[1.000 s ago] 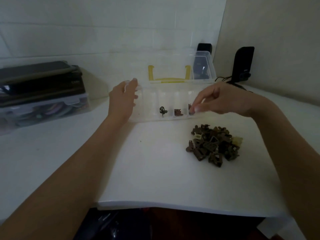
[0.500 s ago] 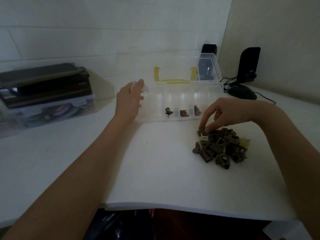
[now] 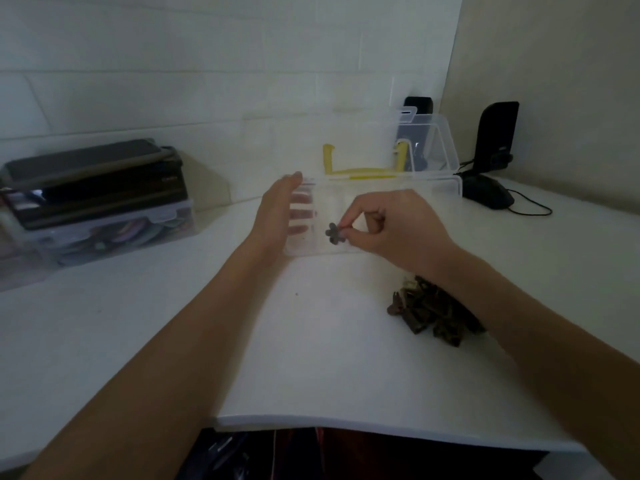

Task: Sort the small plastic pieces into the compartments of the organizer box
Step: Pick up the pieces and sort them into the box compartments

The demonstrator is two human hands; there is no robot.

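A clear organizer box (image 3: 446, 185) with a yellow handle lies open on the white table (image 3: 311, 358). My left hand (image 3: 277, 213) grips its left end, fingers showing through the plastic. My right hand (image 3: 391, 226) hovers over the box's front compartments, pinching a small dark plastic piece (image 3: 335, 233) between thumb and fingertips. A pile of dark brown plastic pieces (image 3: 429, 313) lies on the table to the right, partly hidden by my right forearm. The pieces inside the box are hidden by my right hand.
A black device on a clear storage bin (image 3: 97, 209) stands at the left. A black mouse (image 3: 488, 195) with its cable and a black speaker (image 3: 495, 136) sit at the back right, beside a clear container (image 3: 429, 143). The table's front edge is near.
My right hand has left the pile with one dark piece and moved up and left over the box. My left hand stays on the box's left end.
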